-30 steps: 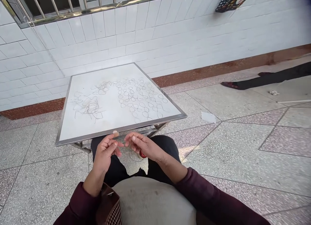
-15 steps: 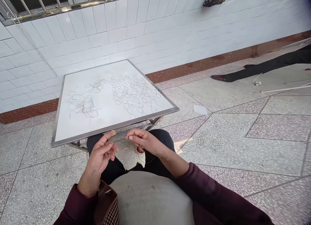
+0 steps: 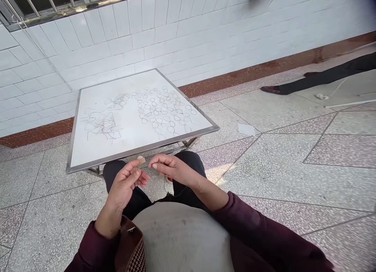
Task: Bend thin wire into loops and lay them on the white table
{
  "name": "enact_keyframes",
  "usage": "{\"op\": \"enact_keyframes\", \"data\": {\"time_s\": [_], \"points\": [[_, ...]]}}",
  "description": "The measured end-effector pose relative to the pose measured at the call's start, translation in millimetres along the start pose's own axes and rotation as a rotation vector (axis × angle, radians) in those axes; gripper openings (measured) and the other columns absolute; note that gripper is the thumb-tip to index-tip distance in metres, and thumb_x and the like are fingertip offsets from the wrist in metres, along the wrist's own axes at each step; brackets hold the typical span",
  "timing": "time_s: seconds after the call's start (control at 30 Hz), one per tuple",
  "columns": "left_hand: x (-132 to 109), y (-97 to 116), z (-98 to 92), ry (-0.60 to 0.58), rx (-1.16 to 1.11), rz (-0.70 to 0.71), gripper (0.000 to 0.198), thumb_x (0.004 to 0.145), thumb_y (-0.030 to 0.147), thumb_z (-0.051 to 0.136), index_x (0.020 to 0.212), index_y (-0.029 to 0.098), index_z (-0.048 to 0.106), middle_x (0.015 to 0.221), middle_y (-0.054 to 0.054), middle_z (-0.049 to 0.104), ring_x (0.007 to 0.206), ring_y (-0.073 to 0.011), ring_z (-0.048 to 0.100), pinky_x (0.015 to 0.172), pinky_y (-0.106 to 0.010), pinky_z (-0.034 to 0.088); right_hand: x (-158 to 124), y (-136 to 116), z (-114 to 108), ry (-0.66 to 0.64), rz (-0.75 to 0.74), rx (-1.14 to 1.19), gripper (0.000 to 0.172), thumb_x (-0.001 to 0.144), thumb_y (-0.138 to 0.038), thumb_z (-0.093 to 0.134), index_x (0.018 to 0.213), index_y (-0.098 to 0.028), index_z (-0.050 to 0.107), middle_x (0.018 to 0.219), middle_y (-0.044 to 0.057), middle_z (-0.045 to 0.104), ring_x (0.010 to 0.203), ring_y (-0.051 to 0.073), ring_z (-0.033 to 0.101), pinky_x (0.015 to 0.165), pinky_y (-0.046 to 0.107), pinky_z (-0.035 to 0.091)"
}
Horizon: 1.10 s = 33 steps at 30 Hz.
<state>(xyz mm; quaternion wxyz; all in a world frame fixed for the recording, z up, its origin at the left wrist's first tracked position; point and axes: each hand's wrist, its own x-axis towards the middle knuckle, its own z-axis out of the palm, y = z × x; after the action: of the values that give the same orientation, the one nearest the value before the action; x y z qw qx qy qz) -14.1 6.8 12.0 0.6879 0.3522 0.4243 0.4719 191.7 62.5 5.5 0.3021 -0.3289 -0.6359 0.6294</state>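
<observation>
My left hand (image 3: 125,185) is just in front of the table's near edge, its fingers apart and partly bent. A tan wrap (image 3: 141,160) covers its index fingertip; I see nothing held in it. Close by on the right, my right hand (image 3: 176,171) is closed in a pinch, fingertips pointing at the left hand. From it a thin dark wire (image 3: 177,195) hangs in a loose loop above my lap; the end in the pinch is too fine to make out. On the white table (image 3: 102,158) lie many similar wires, twisted into small loops (image 3: 167,111) at right and tangled loose pieces (image 3: 104,125) at left.
A metal rim (image 3: 141,149) edges the table, which stands by a white tiled wall (image 3: 205,40). A brown bag (image 3: 129,244) rests at my left side. On the floor are a white paper piece (image 3: 246,129) and, farther right, another person's leg (image 3: 317,82).
My hands have come closer together, the left fingertips moving right toward the right hand's pinch. The camera view has shifted slightly.
</observation>
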Motion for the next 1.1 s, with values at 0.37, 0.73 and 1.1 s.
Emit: {"op": "enact_keyframes", "data": {"time_s": [0.37,0.73,1.1], "points": [[-13,-4,4.0,-0.004,-0.195,-0.021,0.054,0.078,0.021,0.08,0.128,0.017,0.062,0.079,-0.005,0.072,0.062,-0.0068,0.059,0.06,-0.016,0.044,0,-1,7,-0.056,-0.005,-0.065,0.038,0.09,-0.054,0.059,0.093,-0.017,0.064,0.062,-0.006,0.048,0.05,0.007,0.042,0.047,0.02,0.036],[-17,-5,5.9,0.006,-0.344,0.061,0.067,0.075,0.013,0.08,0.137,0.02,0.054,0.089,-0.005,0.074,0.07,-0.0078,0.065,0.065,-0.015,0.051,-1,3,17,0.024,-0.02,-0.001,0.04,0.09,-0.058,0.058,0.092,-0.018,0.06,0.062,-0.006,0.047,0.049,0.007,0.036,0.045,0.02,0.029],[-14,-8,10.6,0.134,-0.27,0.154,0.069,0.079,0.02,0.079,0.141,0.021,0.049,0.082,-0.001,0.073,0.063,-0.0087,0.066,0.06,-0.017,0.053,2,13,18,-0.018,0.002,0.079,0.037,0.091,-0.055,0.059,0.092,-0.018,0.059,0.066,-0.005,0.049,0.053,0.007,0.039,0.046,0.019,0.031]]}}
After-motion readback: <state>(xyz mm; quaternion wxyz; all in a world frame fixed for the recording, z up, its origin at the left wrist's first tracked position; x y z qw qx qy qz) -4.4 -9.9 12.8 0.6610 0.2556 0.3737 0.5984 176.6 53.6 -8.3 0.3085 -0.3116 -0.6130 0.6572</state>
